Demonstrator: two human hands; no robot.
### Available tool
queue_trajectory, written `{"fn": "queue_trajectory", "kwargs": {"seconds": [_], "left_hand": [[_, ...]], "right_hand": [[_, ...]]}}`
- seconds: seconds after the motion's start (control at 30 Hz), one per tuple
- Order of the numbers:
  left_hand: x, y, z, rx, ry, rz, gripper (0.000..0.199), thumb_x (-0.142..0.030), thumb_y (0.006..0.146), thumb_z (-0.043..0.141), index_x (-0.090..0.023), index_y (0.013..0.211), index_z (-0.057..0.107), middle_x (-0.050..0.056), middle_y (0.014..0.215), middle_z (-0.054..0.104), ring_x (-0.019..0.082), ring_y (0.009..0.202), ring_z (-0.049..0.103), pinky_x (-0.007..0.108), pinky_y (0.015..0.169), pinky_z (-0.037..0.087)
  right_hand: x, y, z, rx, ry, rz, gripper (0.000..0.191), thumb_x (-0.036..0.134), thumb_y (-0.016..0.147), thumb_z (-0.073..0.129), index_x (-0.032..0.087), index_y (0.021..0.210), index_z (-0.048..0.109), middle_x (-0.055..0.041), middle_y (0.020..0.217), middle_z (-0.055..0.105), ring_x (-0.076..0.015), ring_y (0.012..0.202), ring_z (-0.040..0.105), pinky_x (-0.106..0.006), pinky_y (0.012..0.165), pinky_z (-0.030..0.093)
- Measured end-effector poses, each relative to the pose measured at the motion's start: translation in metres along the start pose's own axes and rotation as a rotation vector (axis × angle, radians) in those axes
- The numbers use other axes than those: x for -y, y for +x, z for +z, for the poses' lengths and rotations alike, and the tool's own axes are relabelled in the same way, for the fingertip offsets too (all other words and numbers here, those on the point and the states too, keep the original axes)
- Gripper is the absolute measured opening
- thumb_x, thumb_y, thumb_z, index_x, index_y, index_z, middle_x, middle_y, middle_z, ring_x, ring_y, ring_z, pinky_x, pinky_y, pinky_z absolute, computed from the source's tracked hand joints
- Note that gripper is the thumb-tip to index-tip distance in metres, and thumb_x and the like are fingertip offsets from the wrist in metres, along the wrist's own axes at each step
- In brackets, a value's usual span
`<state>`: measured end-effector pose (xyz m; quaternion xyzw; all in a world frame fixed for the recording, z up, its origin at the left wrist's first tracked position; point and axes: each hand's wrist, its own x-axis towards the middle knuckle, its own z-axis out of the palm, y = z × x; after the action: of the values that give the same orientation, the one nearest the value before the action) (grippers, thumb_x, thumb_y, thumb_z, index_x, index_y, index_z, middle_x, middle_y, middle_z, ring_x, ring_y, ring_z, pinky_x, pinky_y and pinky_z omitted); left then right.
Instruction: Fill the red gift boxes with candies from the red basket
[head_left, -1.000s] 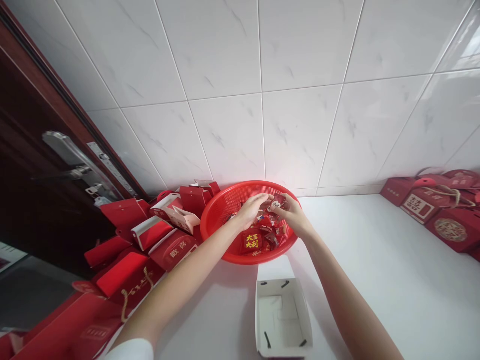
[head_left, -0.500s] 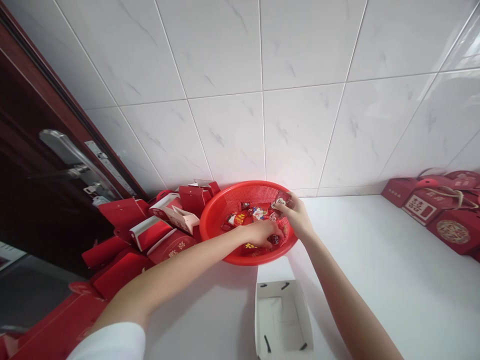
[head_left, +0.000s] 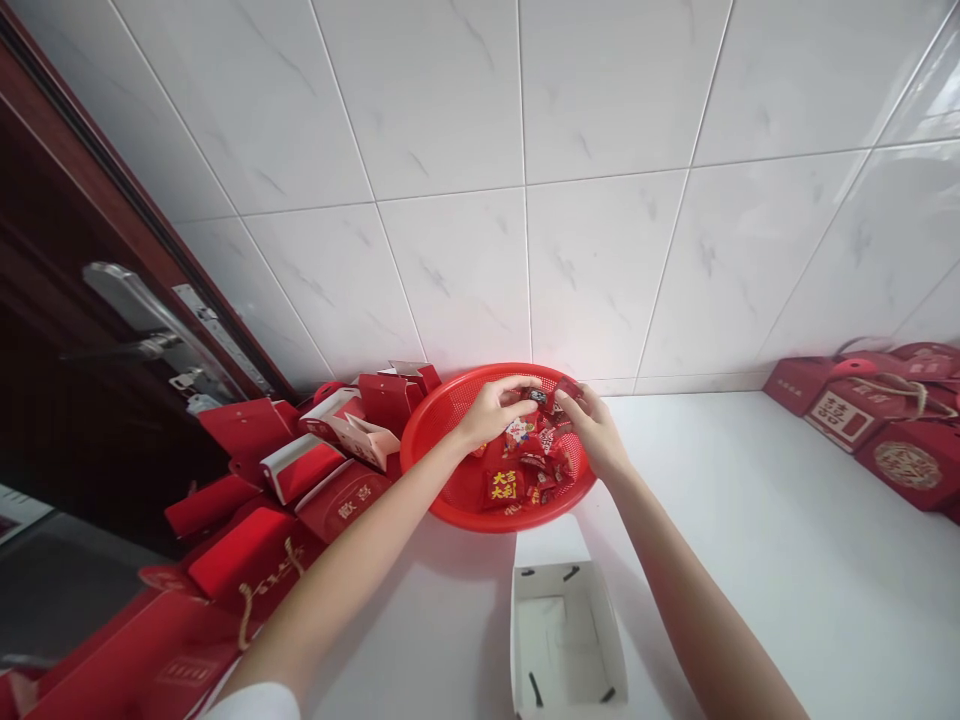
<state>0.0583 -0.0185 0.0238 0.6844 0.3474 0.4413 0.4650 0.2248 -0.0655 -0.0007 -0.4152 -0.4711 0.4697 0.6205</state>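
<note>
A red plastic basket holds several wrapped candies, among them a red packet with yellow characters. Over its back part, my left hand pinches a small dark-wrapped candy between thumb and fingers. At the basket's right rim, my right hand is closed on a red candy packet. The two hands are close together but apart. In front of the basket stands an open white box, its inside bare, with dark slots near its corners.
Red boxes crowd the left side, some with rope handles. More red gift boxes stand at the far right on the white table. Behind is a tiled wall; a dark door with a metal handle is at left.
My left hand has moved up from the basket's lower right to its back, and now holds a dark candy. My right hand stays near the rim with its packet.
</note>
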Motion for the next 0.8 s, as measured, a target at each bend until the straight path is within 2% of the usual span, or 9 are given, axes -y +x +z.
{"fn": "queue_trajectory", "kwargs": {"seconds": [0.1, 0.2, 0.37, 0.53, 0.8], "left_hand": [[-0.002, -0.001, 0.008, -0.003, -0.049, -0.007, 0.024, -0.014, 0.07, 0.078, -0.021, 0.093, 0.079, 0.006, 0.105, 0.075, 0.023, 0.107, 0.065, 0.033, 0.098, 0.048], [0.001, -0.002, 0.007, -0.027, -0.099, -0.037, 0.036, -0.012, 0.066, 0.081, -0.022, 0.101, 0.077, 0.006, 0.104, 0.074, 0.023, 0.101, 0.066, 0.034, 0.095, 0.049], [0.009, -0.002, 0.0, -0.032, -0.218, -0.126, 0.046, -0.014, 0.063, 0.086, -0.019, 0.107, 0.072, 0.004, 0.09, 0.074, 0.02, 0.087, 0.069, 0.035, 0.09, 0.051], [0.007, -0.003, -0.003, 0.011, -0.33, -0.195, 0.053, -0.019, 0.058, 0.091, -0.017, 0.107, 0.071, 0.003, 0.086, 0.074, 0.018, 0.078, 0.07, 0.034, 0.082, 0.054], [0.006, -0.002, -0.003, 0.017, -0.405, -0.193, 0.048, -0.018, 0.052, 0.094, -0.017, 0.096, 0.075, 0.001, 0.084, 0.074, 0.016, 0.083, 0.069, 0.033, 0.087, 0.051]], "right_hand": [[0.0, 0.0, -0.002, 0.044, 0.01, -0.001, 0.038, 0.047, 0.068, 0.082, 0.024, 0.094, 0.065, -0.0027, 0.084, 0.07, -0.021, 0.071, 0.066, -0.034, 0.06, 0.055], [-0.003, 0.002, -0.004, 0.068, 0.027, -0.005, 0.042, 0.045, 0.063, 0.087, 0.023, 0.092, 0.065, -0.0024, 0.082, 0.072, -0.0207, 0.067, 0.066, -0.035, 0.061, 0.055], [-0.004, 0.002, -0.005, 0.102, 0.069, -0.008, 0.041, 0.043, 0.062, 0.089, 0.023, 0.09, 0.066, -0.0021, 0.082, 0.073, -0.0201, 0.064, 0.066, -0.037, 0.063, 0.057], [0.001, 0.0, -0.006, 0.144, 0.114, -0.013, 0.043, 0.041, 0.06, 0.091, 0.023, 0.091, 0.068, -0.0006, 0.08, 0.072, -0.0199, 0.067, 0.066, -0.035, 0.062, 0.058], [-0.001, 0.0, -0.009, 0.19, 0.133, -0.021, 0.04, 0.04, 0.066, 0.09, 0.022, 0.095, 0.071, -0.0002, 0.08, 0.073, -0.0172, 0.067, 0.065, -0.03, 0.06, 0.055]]}}
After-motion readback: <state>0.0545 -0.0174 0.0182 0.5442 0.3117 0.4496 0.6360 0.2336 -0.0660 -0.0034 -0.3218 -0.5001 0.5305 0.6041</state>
